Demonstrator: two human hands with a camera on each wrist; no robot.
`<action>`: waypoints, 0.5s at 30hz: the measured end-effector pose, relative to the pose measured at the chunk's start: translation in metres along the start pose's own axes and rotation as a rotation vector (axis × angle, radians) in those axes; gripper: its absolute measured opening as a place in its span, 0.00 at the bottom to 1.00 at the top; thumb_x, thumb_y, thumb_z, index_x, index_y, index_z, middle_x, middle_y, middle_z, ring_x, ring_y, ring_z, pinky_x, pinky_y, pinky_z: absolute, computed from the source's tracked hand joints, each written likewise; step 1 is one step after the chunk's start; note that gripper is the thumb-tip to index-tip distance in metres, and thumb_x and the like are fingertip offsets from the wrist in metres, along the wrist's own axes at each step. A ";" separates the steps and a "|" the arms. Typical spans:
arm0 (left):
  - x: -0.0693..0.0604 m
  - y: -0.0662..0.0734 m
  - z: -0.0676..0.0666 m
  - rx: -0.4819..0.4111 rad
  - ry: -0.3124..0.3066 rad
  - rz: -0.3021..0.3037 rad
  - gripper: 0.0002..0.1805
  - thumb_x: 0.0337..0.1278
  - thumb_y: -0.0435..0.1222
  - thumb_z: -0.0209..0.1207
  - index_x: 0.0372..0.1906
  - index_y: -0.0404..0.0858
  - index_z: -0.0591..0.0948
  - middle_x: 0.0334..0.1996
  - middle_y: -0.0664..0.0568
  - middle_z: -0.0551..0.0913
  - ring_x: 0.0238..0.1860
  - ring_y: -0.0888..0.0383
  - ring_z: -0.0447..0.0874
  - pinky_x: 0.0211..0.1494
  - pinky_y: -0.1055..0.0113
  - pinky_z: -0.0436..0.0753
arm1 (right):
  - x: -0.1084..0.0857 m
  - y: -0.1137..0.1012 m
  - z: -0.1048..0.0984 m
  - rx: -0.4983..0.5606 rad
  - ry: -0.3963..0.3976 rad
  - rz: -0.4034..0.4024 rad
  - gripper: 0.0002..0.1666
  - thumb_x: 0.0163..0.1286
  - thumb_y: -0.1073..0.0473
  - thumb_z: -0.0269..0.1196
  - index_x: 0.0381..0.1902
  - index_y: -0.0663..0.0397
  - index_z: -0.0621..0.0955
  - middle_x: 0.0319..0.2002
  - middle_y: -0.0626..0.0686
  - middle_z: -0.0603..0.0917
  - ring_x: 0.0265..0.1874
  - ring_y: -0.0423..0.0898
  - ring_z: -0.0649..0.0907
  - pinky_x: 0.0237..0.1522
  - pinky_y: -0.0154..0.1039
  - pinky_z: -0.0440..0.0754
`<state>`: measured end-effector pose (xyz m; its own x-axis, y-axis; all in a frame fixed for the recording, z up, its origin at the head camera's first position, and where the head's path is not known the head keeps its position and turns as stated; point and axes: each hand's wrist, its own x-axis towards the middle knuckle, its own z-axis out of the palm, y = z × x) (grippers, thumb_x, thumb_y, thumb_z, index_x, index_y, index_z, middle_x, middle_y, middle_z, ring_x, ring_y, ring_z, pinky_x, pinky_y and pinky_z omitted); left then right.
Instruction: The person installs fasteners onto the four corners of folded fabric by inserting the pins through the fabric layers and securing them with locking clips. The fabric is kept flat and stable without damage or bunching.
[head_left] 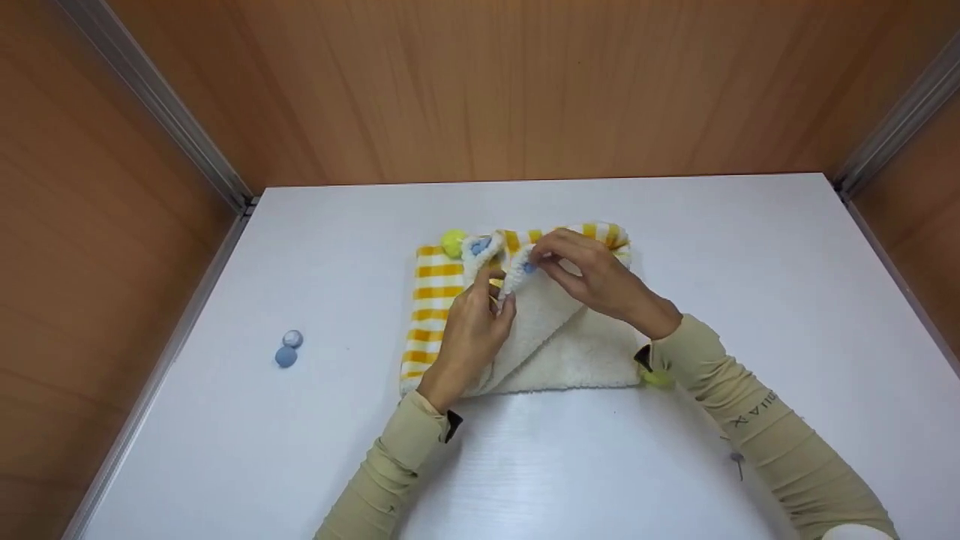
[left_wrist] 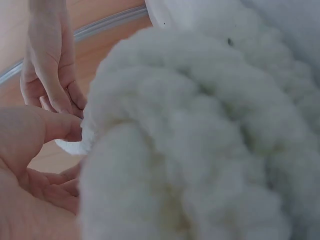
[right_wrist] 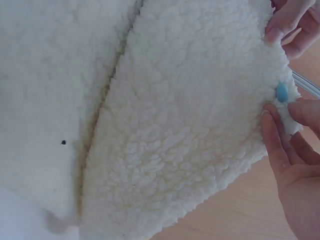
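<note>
A: Where is the fleece-backed cloth (head_left: 600,356) lying?
B: Beneath both hands — the left hand (head_left: 471,319) is pinching the edge of its raised flap (right_wrist: 190,110); the right hand (head_left: 589,274) is pinching that edge beside the blue button-like piece (right_wrist: 282,92).
A: How should they be working?
B: Ideally, the left is keeping the edge taut while the right is steadying the piece — gripping close, not tugging.

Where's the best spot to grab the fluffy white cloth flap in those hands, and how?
Probably pinch the flap at its free edge beside the small blue oval piece, coming from the right, like the right hand. That edge is raised, so thumb and fingers fit both sides.
</note>
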<state>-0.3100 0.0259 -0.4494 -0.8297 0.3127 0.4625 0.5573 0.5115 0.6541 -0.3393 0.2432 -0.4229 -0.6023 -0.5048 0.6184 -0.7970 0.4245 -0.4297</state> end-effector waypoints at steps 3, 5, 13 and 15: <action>0.000 -0.005 0.000 0.025 0.029 0.015 0.17 0.68 0.26 0.60 0.57 0.31 0.71 0.34 0.42 0.83 0.30 0.52 0.81 0.33 0.60 0.81 | 0.010 0.005 0.007 0.022 -0.036 0.009 0.08 0.73 0.71 0.63 0.48 0.62 0.83 0.46 0.55 0.84 0.47 0.47 0.84 0.50 0.40 0.84; 0.000 -0.009 0.002 0.050 0.041 0.012 0.17 0.68 0.25 0.59 0.57 0.34 0.70 0.36 0.42 0.81 0.31 0.51 0.80 0.34 0.59 0.81 | 0.016 0.010 0.014 0.046 -0.066 0.013 0.09 0.73 0.72 0.62 0.50 0.63 0.82 0.47 0.57 0.83 0.47 0.49 0.85 0.50 0.41 0.84; -0.003 -0.019 0.007 0.206 0.066 0.039 0.05 0.70 0.24 0.58 0.44 0.31 0.83 0.50 0.38 0.73 0.37 0.46 0.78 0.40 0.57 0.81 | 0.033 0.031 0.038 0.002 -0.156 0.026 0.11 0.73 0.74 0.61 0.52 0.68 0.81 0.48 0.62 0.80 0.43 0.53 0.84 0.47 0.45 0.83; -0.002 -0.021 0.009 0.248 0.059 0.079 0.06 0.71 0.24 0.57 0.41 0.28 0.85 0.48 0.38 0.75 0.41 0.45 0.78 0.44 0.57 0.81 | 0.035 0.035 0.041 -0.003 -0.158 0.031 0.11 0.73 0.73 0.61 0.52 0.69 0.80 0.48 0.63 0.79 0.43 0.53 0.83 0.47 0.46 0.83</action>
<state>-0.3197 0.0217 -0.4692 -0.7769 0.3158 0.5447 0.5890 0.6703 0.4514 -0.3902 0.2098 -0.4438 -0.6267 -0.6033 0.4932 -0.7777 0.4441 -0.4450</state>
